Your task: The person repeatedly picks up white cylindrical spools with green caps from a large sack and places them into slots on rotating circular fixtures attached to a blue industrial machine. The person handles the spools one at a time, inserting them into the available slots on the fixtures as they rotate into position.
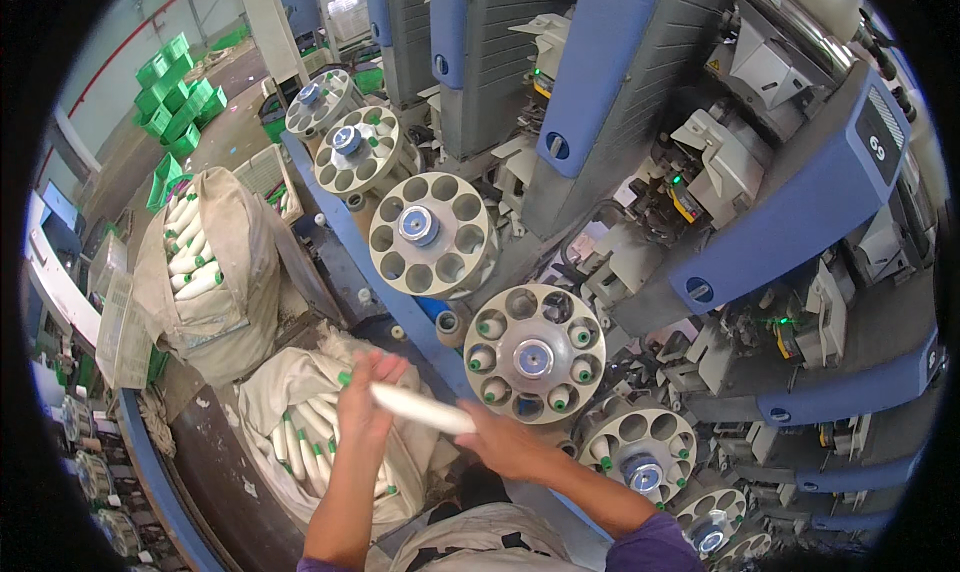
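Observation:
Between my two hands is a white yarn bobbin (424, 409), held at a slant. My left hand (364, 404) is closed about its upper left end, where a green tip shows beyond the fingers. The fingers of my right hand (497, 444) grip the lower right end. Below my left hand, an open cloth sack (262, 384) holds several white bobbins with green tips (312, 442). To the right of my hands stands a round magazine (534, 317) with a ring of pockets; several hold bobbins, green tips up.
A second cloth sack of bobbins (205, 312) stands farther left. More round magazines (432, 197) line a blue rail (345, 212) in front of the blue and grey winding machine (600, 82). Green crates (180, 102) are stacked at the far left, and a pale plastic crate (122, 342) sits nearer.

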`<state>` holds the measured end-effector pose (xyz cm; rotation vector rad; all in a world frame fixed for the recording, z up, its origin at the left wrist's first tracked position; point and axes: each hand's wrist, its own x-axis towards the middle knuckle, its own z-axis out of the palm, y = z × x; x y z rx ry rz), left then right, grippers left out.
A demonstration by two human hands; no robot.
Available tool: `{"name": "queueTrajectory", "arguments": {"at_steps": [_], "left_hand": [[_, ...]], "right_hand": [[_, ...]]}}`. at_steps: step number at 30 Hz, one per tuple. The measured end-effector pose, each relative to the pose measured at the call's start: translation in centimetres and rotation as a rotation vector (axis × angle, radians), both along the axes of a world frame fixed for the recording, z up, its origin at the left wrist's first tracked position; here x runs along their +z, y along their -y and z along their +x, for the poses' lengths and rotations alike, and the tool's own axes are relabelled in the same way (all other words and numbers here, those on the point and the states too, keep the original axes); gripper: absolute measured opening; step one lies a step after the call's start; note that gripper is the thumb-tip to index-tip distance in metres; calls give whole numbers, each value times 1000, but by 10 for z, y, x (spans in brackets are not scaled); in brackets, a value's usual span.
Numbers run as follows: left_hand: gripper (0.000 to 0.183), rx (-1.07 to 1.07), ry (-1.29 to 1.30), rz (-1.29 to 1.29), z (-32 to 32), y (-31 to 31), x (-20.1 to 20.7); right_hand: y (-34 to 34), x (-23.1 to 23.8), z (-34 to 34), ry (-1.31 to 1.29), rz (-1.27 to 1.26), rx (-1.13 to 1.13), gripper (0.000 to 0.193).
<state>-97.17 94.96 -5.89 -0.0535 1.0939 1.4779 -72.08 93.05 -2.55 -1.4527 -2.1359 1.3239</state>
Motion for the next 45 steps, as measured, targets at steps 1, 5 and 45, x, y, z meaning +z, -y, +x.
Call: {"name": "queueTrajectory", "arguments": {"at_steps": [1,5,45], "left_hand": [[39,79,50,-121,-12,12,2],[46,341,175,-259,-33,48,2],[33,540,380,-112,-40,84,9]], "right_hand": [[6,-6,7,94,-196,35,19],[19,-22,43,-435,26,-252,21],[-15,-10,58,-1100,-693,-253,16]]}}
